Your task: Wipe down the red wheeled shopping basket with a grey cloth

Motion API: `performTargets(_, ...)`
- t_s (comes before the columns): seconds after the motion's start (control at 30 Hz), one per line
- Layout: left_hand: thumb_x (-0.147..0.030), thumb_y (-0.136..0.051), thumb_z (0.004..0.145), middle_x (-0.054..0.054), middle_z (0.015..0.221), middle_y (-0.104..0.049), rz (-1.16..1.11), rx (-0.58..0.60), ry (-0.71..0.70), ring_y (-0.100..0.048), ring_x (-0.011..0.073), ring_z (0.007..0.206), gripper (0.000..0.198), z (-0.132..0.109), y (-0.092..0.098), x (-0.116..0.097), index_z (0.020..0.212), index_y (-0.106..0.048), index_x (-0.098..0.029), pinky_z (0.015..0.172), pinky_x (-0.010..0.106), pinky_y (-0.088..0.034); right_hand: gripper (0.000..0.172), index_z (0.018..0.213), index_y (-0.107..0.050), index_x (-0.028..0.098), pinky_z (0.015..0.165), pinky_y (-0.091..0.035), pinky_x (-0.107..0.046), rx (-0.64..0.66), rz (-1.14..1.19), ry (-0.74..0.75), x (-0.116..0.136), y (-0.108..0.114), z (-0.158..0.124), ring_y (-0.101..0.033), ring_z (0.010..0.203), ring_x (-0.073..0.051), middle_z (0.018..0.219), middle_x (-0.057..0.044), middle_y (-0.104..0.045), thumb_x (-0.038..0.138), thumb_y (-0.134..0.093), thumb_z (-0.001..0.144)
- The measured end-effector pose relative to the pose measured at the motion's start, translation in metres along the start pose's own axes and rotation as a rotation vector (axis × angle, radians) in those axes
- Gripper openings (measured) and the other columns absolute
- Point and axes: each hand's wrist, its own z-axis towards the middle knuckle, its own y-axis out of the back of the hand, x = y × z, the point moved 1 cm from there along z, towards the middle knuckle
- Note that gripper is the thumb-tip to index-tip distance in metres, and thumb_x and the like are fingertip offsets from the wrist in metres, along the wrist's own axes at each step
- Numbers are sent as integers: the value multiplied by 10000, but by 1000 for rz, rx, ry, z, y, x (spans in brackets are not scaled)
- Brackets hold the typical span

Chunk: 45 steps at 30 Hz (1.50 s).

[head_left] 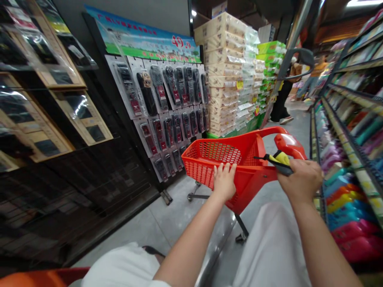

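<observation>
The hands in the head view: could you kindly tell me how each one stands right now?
Left hand: open, resting on the side of the red cart.
Right hand: closed, holding a yellow-and-black item.

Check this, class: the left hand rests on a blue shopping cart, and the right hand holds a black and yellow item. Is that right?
No: the shopping cart is red, not blue, as the head view shows. The left hand rests on it, and the right hand holds a black and yellow item.
</observation>
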Motion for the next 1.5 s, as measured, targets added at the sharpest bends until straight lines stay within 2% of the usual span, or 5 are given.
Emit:
performTargets(0.53,-181,-467,792,175,1321,-528,-14,-5,-119,-460,307,1125,642,-30,8,-54,1418,-392,-65,980,464,-414,201,692,-597,196,879,-407,-432,105,212,-76,-27,-58,17,-558,954,-290,762,-90,-654,390,-576,740)
performTargets(0.7,-169,-413,862,57,1234,-635,-215,-35,-178,-532,208,1098,433,-27,27,-8,1260,-583,-198,1010,371,-425,300,841,-655,183,989,-363,-470,248,317,71,-2,-67,4,-516,1128,-286,967,-105,-688,465,-556,823)
performTargets(1.03,-278,-451,889,305,1472,-331,229,-115,522,-323,370,1381,693,-24,48,127,1461,-200,22,1064,489,-346,256,951,-712,154,1110,-337,-448,500,608,44,63,-105,-10,-420,1302,-269,1033,-119,-697,230,-514,808)
performTargets(1.3,-183,-367,906,203,956,-705,108,45,634,-692,275,913,299,-39,53,152,1159,-455,-50,728,317,-496,329,1042,-703,224,1139,-301,-532,712,901,145,93,-43,-84,-362,1378,-257,1159,-51,-680,140,-519,783)
performTargets(1.5,-147,-359,911,205,930,-706,90,27,626,-696,262,905,239,-60,63,154,1110,-453,-54,701,288,-484,495,1047,-707,181,1146,-283,-519,712,789,84,109,-91,-42,-206,1445,-275,1424,-82,-487,-8,-481,650)
